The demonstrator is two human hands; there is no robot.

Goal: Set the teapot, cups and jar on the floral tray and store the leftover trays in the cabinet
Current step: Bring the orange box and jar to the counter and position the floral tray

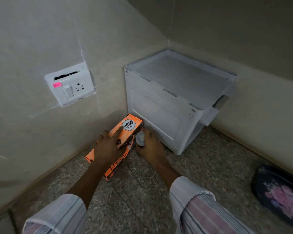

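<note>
Both hands are down on the speckled floor point(142, 196) in the room's corner. The left hand point(107, 146) lies spread, palm down, on an orange box point(125, 132) (printed "wake up") wedged between wall and white cabinet point(167, 105). The right hand point(150, 147) is curled around a small whitish object point(140, 138), too blurred to name, just beside the box. The dark floral tray point(281, 195) lies well apart at the right edge
</note>
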